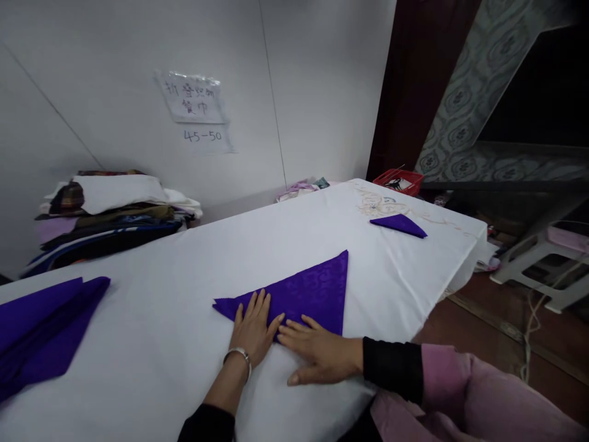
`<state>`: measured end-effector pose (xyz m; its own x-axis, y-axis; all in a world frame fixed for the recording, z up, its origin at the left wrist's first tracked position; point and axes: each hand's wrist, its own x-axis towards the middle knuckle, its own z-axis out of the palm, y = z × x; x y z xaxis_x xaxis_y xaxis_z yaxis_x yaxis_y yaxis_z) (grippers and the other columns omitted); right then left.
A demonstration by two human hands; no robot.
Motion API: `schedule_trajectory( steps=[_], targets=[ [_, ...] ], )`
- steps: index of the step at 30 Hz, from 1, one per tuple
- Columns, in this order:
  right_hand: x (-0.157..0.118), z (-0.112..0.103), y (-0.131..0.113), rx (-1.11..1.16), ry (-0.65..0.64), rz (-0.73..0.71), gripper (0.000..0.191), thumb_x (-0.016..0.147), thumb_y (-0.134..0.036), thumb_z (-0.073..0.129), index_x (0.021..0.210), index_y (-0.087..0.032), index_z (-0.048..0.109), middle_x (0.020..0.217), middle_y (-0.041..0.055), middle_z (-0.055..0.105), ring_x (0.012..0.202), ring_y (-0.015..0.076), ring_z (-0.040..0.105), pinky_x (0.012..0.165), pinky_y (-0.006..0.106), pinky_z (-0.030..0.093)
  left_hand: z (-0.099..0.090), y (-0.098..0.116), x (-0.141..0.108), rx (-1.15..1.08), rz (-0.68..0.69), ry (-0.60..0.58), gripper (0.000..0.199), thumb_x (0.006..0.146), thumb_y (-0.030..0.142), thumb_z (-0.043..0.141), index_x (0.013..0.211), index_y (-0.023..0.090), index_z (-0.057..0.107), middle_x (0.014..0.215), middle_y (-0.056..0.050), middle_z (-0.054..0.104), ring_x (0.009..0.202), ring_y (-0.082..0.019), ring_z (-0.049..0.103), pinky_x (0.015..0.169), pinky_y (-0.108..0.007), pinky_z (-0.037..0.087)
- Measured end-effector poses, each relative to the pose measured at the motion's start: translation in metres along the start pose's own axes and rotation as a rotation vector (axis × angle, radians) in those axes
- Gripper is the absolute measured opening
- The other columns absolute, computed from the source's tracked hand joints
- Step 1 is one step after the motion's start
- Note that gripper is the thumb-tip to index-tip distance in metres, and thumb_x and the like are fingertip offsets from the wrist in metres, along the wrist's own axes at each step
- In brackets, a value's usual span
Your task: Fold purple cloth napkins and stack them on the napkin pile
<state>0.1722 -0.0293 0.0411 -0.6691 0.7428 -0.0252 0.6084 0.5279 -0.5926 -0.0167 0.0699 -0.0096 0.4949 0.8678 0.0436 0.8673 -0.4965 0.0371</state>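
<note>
A purple cloth napkin (310,285), folded into a triangle, lies on the white tablecloth (184,344) in front of me. My left hand (253,325) rests flat on its left part, fingers stretched out, a silver bangle at the wrist. Along the near edge of the napkin lies my right hand (317,353), its fingers flat on the cloth and its thumb apart over the tablecloth. Neither hand grips anything. Farther back on the right sits a smaller folded purple napkin (399,224). At the left edge is a larger heap of purple cloth (41,331), partly out of view.
A stack of folded clothes (119,209) stands behind the table at the left. Beyond its far right corner is a red basket (399,182). A white stool (547,264) stands on the floor at the right, with a cable hanging near it. Handwritten papers hang on the wall.
</note>
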Motion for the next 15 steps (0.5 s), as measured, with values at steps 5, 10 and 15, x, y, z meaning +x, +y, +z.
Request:
schedule_trajectory(
  steps=[5, 10, 15],
  targets=[
    [-0.005, -0.031, 0.052, -0.125, 0.163, 0.221, 0.076, 0.087, -0.063, 0.028, 0.145, -0.016, 0.016, 0.151, 0.0126, 0.012, 0.138, 0.0231, 0.003, 0.11, 0.046, 0.0, -0.002, 0.002, 0.0, -0.03, -0.016, -0.005, 0.073, 0.085, 0.06, 0.026, 0.14, 0.013, 0.029, 0.147, -0.01, 0.026, 0.137, -0.027, 0.018, 0.109, -0.053, 0.017],
    [-0.01, -0.06, 0.128, -0.334, 0.239, 0.523, 0.077, 0.087, -0.066, 0.02, 0.144, -0.014, 0.02, 0.15, 0.0151, 0.014, 0.138, 0.0267, 0.005, 0.109, 0.048, 0.005, -0.002, 0.002, -0.001, -0.053, -0.008, -0.02, 0.082, 0.079, 0.069, 0.026, 0.142, 0.016, 0.025, 0.149, -0.009, 0.023, 0.138, -0.027, 0.014, 0.109, -0.054, 0.015],
    [-0.021, -0.077, 0.173, -0.413, 0.26, 0.7, 0.075, 0.087, -0.066, 0.016, 0.144, -0.016, 0.021, 0.151, 0.0122, 0.013, 0.138, 0.0272, 0.007, 0.107, 0.051, 0.006, -0.005, 0.003, -0.001, -0.043, -0.008, -0.038, 0.086, 0.076, 0.072, 0.029, 0.141, 0.016, 0.026, 0.149, -0.01, 0.023, 0.137, -0.029, 0.015, 0.109, -0.053, 0.014]
  ],
)
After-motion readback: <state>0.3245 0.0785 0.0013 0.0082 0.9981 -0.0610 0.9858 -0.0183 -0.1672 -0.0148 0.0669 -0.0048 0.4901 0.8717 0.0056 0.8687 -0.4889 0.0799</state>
